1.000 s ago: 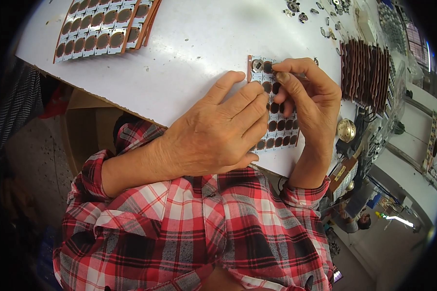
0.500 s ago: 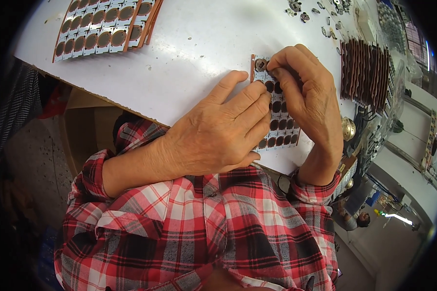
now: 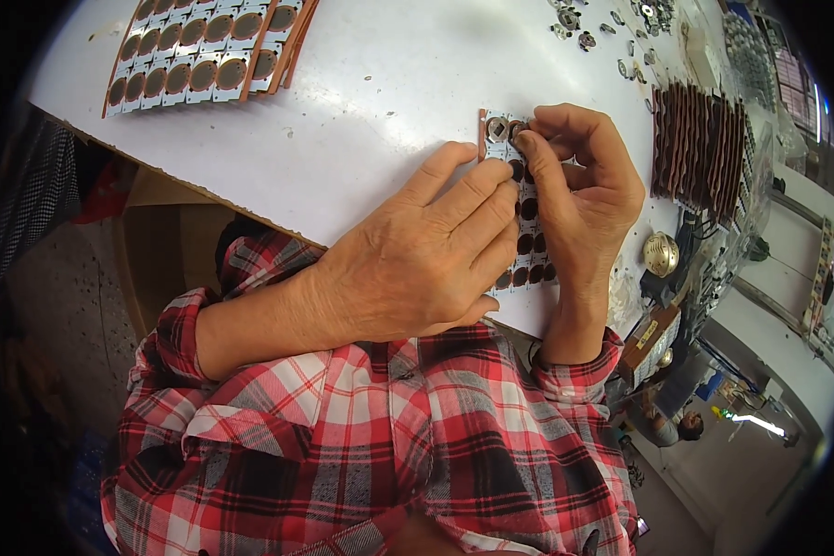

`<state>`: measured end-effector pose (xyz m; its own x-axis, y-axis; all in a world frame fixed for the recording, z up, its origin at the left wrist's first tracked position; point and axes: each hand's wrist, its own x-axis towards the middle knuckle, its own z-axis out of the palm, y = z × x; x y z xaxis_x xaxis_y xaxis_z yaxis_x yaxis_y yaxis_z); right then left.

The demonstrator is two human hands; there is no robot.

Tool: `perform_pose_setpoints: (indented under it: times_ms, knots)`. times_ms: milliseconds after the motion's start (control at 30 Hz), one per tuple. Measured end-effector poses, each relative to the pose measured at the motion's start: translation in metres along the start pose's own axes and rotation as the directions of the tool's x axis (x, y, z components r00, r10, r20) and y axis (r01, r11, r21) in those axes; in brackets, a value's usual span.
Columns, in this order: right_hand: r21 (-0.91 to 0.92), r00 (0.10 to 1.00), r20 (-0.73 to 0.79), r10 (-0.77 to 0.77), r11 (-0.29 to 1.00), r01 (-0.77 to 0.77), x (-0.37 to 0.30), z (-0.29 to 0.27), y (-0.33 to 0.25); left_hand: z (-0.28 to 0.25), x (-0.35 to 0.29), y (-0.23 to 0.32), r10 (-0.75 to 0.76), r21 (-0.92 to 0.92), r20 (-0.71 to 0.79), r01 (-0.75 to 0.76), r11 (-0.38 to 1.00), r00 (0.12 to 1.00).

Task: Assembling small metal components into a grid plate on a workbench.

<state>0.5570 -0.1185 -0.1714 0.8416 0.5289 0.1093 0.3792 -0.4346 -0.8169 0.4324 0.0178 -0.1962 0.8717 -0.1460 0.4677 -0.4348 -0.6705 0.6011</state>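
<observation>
A narrow circuit board panel (image 3: pixel 528 244) with rows of round dark pads lies on the white table in front of me. One round metal clip (image 3: pixel 498 130) sits on the pad at its far left corner. My left hand (image 3: pixel 417 246) rests palm down across the panel's left side, fingers stretched, the index fingertip at the panel's edge. Part of the panel is hidden beneath it. Thumb and fingers of my right hand (image 3: pixel 579 176) pinch a second metal clip (image 3: pixel 516 129) at the pad beside the first, covering much of that clip.
More pad-covered panels (image 3: pixel 190 56) are stacked at the far left. Loose metal clips (image 3: pixel 567 20) lie scattered at the far right, near a row of panels standing on edge (image 3: pixel 700 144). A round metal object (image 3: pixel 660 253) sits right of my wrist. Another person (image 3: pixel 667 428) is in the background.
My right hand has shifted slightly, its fingers turning over the second pad, where a clip now shows under the thumb. My left hand has barely moved.
</observation>
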Motion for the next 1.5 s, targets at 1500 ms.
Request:
perform_pose_setpoints:
  times_ms: [1500]
  knots:
    - [0.114,0.998,0.063,-0.022,0.993,0.015,0.006,-0.005,0.008,-0.002,0.001,-0.001,0.013,-0.028,-0.006,-0.013,1.000,1.000]
